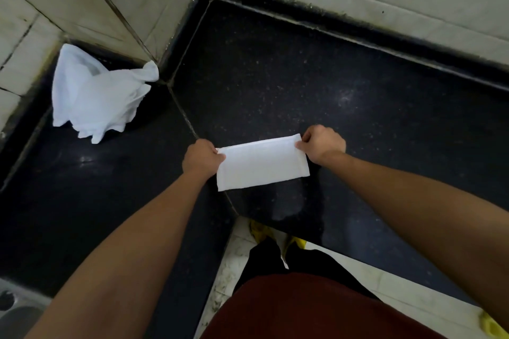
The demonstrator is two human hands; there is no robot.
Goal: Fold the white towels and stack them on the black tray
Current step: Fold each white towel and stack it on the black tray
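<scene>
Both arms stretched fwd, forearms bare. L hand [200,157] knuckles up, fingers curled, pinching towel [261,164] corner just right of it. R hand [322,144] same grip, pinching far corner just left of it.

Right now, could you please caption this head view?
Left hand and right hand pinch a folded towel; crumpled towels lie left.
</scene>
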